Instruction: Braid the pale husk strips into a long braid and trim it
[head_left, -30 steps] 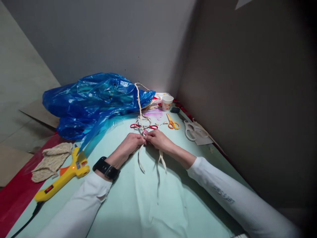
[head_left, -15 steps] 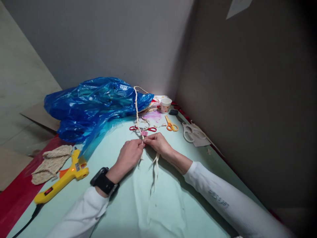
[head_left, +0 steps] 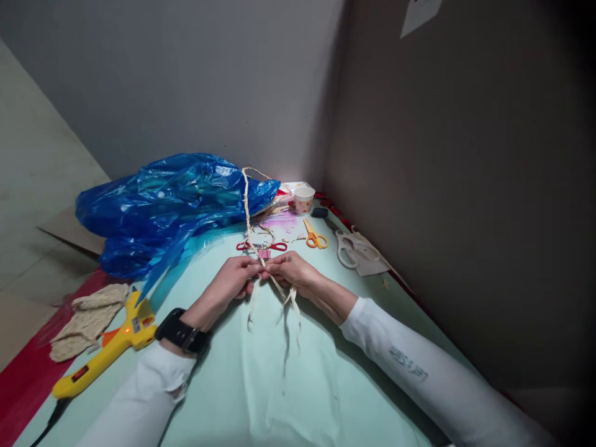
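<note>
Well left of the pink clip (head_left: 264, 254) lie a woven fibre piece (head_left: 86, 326) and a yellow hot-glue gun (head_left: 102, 359), then, farther back, a blue plastic bag (head_left: 177, 205). Just nearer than the clip, the left hand (head_left: 233, 277) pinches the braided cord (head_left: 246, 202), which runs back past the clip; the right hand (head_left: 295, 274) pinches it alongside. Right of the clip rest orange-handled scissors (head_left: 310, 234) and white-handled scissors (head_left: 343, 249).

Orange scissors (head_left: 312, 235) lie near a cup (head_left: 304, 200), a glue gun (head_left: 105, 357) near blue plastic (head_left: 177, 195).
</note>
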Demonstrator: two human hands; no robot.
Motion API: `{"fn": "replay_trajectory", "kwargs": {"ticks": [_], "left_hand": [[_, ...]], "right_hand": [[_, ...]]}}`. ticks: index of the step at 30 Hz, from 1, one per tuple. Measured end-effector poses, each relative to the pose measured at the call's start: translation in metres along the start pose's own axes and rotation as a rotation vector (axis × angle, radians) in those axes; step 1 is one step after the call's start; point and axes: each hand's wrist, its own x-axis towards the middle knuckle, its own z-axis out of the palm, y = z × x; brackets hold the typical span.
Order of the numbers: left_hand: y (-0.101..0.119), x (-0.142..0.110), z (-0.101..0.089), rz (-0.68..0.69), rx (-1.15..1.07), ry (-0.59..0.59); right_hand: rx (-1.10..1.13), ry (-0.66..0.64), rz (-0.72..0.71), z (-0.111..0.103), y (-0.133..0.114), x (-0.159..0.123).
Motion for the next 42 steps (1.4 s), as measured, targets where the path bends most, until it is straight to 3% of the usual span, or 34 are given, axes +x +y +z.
{"fn": "replay_trajectory", "kwargs": {"ticks": [6,9,17,22,28,32,42], "left_hand": [[-0.004,0.013,0.006,-0.082,-0.223,-0.214],[-0.006,0.013,0.008,-0.085,-0.295,-0.263],[-0.008,0.01,0.017,-0.077,-0.277,-0.084],[-0.011,0.011,0.018,-0.069,-0.259,-0.044],[-0.01,0.012,0.021,-0.064,-0.235,0.005],[-0.008,0.012,0.021,-0.047,-0.208,0.038],[-0.013,0.015,0.02,-0.071,-0.244,-0.023]], "right_hand": [[0.004,-0.065,0.011,-0.001,-0.004,-0.003],[-0.016,-0.081,0.006,-0.001,-0.005,-0.005],[-0.178,0.013,-0.084,0.001,0.007,-0.003],[-0.411,0.061,-0.155,-0.002,0.012,0.002],[-0.736,0.065,-0.266,-0.012,-0.001,-0.007],[-0.898,0.15,-0.338,-0.014,-0.012,-0.016],[-0.914,0.258,-0.346,0.004,-0.008,-0.028]]}}
